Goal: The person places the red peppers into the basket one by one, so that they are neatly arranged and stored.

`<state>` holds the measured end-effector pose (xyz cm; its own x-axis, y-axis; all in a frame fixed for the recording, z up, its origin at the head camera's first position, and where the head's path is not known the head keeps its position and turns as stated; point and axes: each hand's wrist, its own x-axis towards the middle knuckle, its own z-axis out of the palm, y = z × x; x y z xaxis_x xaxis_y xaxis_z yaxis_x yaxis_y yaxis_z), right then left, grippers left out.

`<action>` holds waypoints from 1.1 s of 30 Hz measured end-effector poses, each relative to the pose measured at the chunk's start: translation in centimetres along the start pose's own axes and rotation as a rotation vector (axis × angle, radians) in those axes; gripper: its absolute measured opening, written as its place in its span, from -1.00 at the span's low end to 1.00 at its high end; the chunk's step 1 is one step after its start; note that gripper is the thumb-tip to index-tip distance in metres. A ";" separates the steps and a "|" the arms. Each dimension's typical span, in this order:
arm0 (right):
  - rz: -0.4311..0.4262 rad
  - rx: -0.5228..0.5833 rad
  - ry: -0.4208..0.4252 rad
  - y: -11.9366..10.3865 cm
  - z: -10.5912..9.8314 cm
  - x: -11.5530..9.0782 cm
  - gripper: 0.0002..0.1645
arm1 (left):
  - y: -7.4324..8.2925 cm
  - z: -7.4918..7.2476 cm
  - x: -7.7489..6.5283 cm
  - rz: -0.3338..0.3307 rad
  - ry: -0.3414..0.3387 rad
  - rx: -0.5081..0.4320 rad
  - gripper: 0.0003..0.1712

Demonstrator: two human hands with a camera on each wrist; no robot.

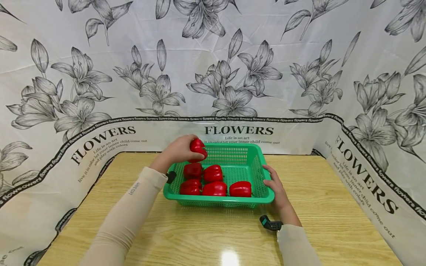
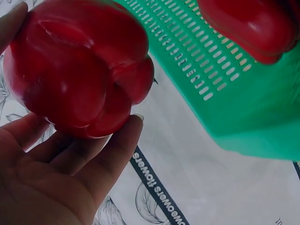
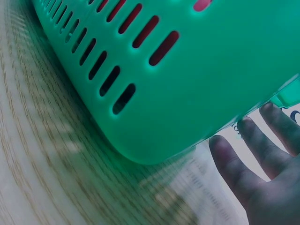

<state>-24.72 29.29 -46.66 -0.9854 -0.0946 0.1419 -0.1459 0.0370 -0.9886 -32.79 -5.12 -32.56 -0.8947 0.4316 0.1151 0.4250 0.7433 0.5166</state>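
Note:
My left hand (image 1: 181, 149) grips a glossy red bell pepper (image 1: 196, 149) above the back left part of a green plastic basket (image 1: 256, 157). In the left wrist view, the fingers (image 2: 119, 150) curl under this bell pepper (image 2: 79, 65), whose lobed end shows. Several more red bell peppers (image 1: 214, 189) lie inside the basket, mostly along its left and front. At the basket's right side, my right hand (image 1: 277, 188) holds the rim. The right wrist view has its fingers (image 3: 234, 164) up against the outside of the basket wall (image 3: 206, 84).
The basket stands on a light wood-grain table (image 1: 199, 232). A white flower-printed cloth (image 1: 233, 96) hangs behind the table and along both sides. A dark wrist device (image 1: 271, 224) sits at the right sleeve, and another (image 1: 171, 177) at the left wrist, close to the basket's left rim.

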 end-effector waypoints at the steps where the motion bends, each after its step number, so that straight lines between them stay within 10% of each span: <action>1: 0.002 -0.004 -0.001 0.0 0.0 0.0 -0.36 | 0.1 0.1 0.0 0.002 0.001 0.000 -0.37; 33: -0.012 0.002 -0.011 0.6 -0.4 0.2 -0.36 | 2.6 3.6 1.5 0.051 -0.059 0.015 -0.29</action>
<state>-25.08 29.66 -47.20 -0.9826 -0.1056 0.1531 -0.1574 0.0342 -0.9869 -32.52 -0.70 -34.08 -0.8626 0.4977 0.0904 0.4719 0.7273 0.4984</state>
